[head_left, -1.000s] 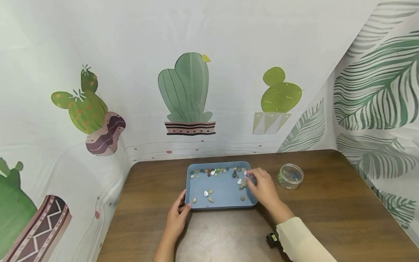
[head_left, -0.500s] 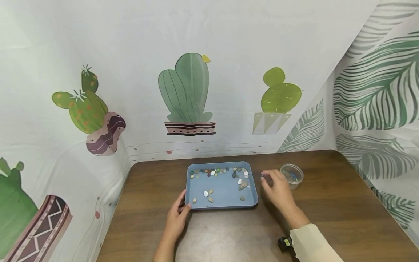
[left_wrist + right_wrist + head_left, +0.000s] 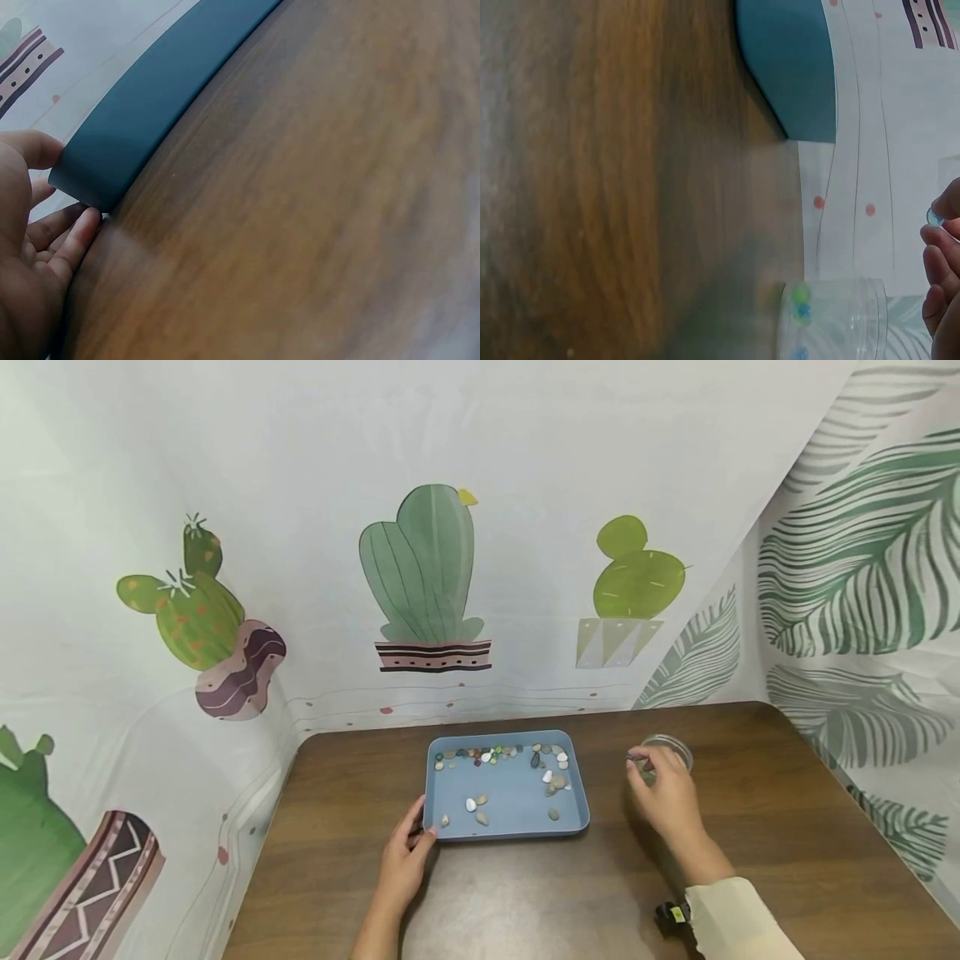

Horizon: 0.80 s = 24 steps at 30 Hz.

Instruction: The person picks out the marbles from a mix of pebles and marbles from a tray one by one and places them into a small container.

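My left hand [image 3: 403, 864] holds the near left corner of a shallow blue tray [image 3: 510, 789], thumb on the rim and fingertips against the wall low down in the left wrist view. Pebbles and coloured stones lie in the tray, most along its far side and right end. My right hand [image 3: 667, 793] is in the air to the right of the tray, partly covering a clear round tub [image 3: 681, 747] in the head view. Between thumb and forefinger it pinches a small clear bluish marble [image 3: 934, 217]. Green and blue marbles [image 3: 802, 309] show through the tub's wall.
Everything stands on a brown wooden table [image 3: 322, 852] whose far edge meets a white cloth backdrop [image 3: 540, 460] printed with cacti and leaves. A black wrist camera [image 3: 671, 917] is on the right wrist beside a cream sleeve [image 3: 735, 914].
My right hand has lifted away from the tray's right end and moved right to the tub, carrying the marble. My left hand and the tray have stayed in place.
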Motion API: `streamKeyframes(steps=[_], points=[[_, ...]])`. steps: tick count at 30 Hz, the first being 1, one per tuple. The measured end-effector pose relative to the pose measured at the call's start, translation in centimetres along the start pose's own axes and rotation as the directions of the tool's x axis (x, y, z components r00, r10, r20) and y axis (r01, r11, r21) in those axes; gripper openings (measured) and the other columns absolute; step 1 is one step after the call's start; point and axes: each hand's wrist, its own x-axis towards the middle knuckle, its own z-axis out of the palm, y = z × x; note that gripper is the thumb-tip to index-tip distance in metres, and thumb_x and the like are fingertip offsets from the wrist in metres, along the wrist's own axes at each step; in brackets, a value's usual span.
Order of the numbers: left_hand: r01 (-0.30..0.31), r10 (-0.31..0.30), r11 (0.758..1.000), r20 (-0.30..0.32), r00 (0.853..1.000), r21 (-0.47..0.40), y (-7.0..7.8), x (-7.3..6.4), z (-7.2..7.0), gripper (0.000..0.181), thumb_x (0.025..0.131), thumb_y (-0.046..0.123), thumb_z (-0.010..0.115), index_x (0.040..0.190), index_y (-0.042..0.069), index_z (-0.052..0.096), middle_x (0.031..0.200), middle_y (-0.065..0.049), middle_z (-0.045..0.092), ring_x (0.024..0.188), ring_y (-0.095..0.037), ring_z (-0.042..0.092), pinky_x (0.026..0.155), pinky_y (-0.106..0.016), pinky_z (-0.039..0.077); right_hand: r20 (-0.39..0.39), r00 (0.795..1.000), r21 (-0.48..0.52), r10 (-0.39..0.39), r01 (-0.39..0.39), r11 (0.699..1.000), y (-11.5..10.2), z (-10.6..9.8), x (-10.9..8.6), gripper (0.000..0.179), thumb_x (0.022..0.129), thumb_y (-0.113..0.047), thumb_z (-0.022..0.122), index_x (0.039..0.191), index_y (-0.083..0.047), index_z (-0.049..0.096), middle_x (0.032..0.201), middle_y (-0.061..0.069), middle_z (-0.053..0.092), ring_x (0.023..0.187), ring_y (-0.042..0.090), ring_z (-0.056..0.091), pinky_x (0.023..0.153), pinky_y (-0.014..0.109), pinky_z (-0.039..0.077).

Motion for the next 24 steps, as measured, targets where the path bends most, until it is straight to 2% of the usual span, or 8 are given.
streamKeyframes(steps=[8, 15, 24], points=[[-0.010, 0.010, 1.000, 0.002, 1.000, -0.028, -0.1, 0.0, 0.1, 0.057, 0.097, 0.019, 0.066, 0.150, 0.029, 0.049, 0.135, -0.015, 0.060, 0.103, -0.020, 0.063, 0.084, -0.024, 0.052, -0.038, 0.999, -0.010, 0.036, -0.036, 0.999, 0.9, -0.8, -0.2, 0.019, 0.082, 0.000, 0.074, 0.100, 0.000, 0.069, 0.095, 0.015, 0.068, 0.083, 0.029, 0.058, 0.075, 0.027, 0.037], [-0.016, 0.016, 1.000, 0.009, 1.000, -0.019, -0.2, -0.1, 0.1, 0.057, 0.097, 0.020, 0.065, 0.150, 0.029, 0.049, 0.136, -0.015, 0.060, 0.102, -0.019, 0.064, 0.084, -0.024, 0.052, -0.059, 0.996, -0.027, 0.071, -0.073, 0.997, 2.0, -1.5, -0.3, 0.018, 0.083, 0.000, 0.074, 0.100, 0.000, 0.069, 0.090, 0.017, 0.064, 0.082, 0.032, 0.056, 0.073, 0.029, 0.035], [-0.018, 0.018, 1.000, 0.004, 1.000, -0.026, -0.4, 0.1, 0.1, 0.057, 0.097, 0.019, 0.066, 0.150, 0.029, 0.049, 0.137, -0.016, 0.059, 0.102, -0.020, 0.065, 0.085, -0.024, 0.052, -0.048, 0.993, -0.051, 0.107, -0.110, 0.993, 3.5, -1.6, -0.5, 0.019, 0.083, -0.001, 0.073, 0.101, 0.002, 0.069, 0.093, 0.019, 0.065, 0.083, 0.032, 0.054, 0.075, 0.034, 0.035]])
